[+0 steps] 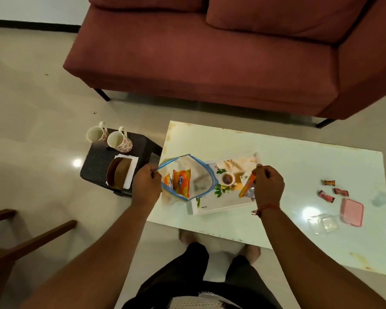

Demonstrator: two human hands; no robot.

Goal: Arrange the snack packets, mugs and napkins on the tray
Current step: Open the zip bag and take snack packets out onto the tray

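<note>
My left hand [145, 185] pinches the rim of a clear zip bag [196, 175] with a blue seal, held open above the left end of the tray. Inside the bag are orange snack packets [181, 182]. My right hand [268, 186] grips another orange snack packet [246, 188] over the right part of the white floral tray [221, 204] on the white table. Two floral mugs [119, 140] stand on a dark stool to the left, beside a brown holder on white napkins [129, 172].
The white table [288, 157] also carries small wrapped sweets [331, 190], a pink lid [352, 211] and a clear plastic box [323, 224] at the right. A red sofa [210, 63] stands behind. Wooden chair parts [20, 246] are at lower left.
</note>
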